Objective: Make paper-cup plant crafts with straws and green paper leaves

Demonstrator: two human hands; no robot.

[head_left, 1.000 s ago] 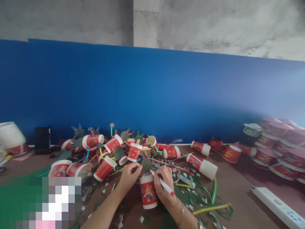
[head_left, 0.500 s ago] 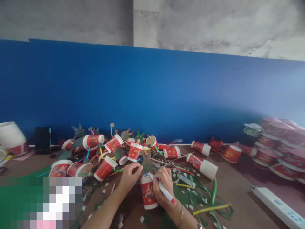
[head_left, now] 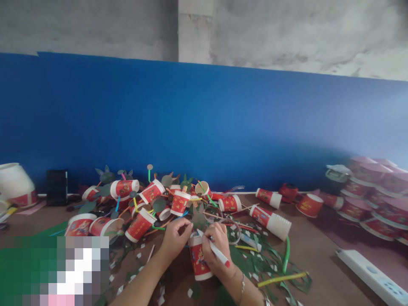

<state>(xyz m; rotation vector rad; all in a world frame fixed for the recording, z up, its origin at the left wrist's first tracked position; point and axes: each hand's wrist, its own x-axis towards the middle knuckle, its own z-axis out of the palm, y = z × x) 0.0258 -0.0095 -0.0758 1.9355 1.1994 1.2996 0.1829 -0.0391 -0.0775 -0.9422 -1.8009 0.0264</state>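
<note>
A red paper cup (head_left: 198,257) with a printed figure and a white rim stands slightly tilted in front of me. Above its rim is a dark green paper cutout (head_left: 199,220), round with pointed ears. The fingers of my left hand (head_left: 177,238) are pinched together at the cutout's left edge, just over the cup. A white marker with a red end (head_left: 219,253) is gripped in my right hand (head_left: 217,244), its tip near the cup's rim. That hand rests against the cup's right side and covers part of it.
Red paper cups with straws and green cutouts (head_left: 140,225) are heaped behind and to the left. Green paper scraps (head_left: 277,255) litter the table. Nested cups (head_left: 277,225) lie to the right, near a white power strip (head_left: 371,270). Stacked red cups (head_left: 384,208) stand far right.
The cutout and my left fingertips have shifted slightly right. The cup leans a little more, and the marker's red end has moved a bit up and left.
</note>
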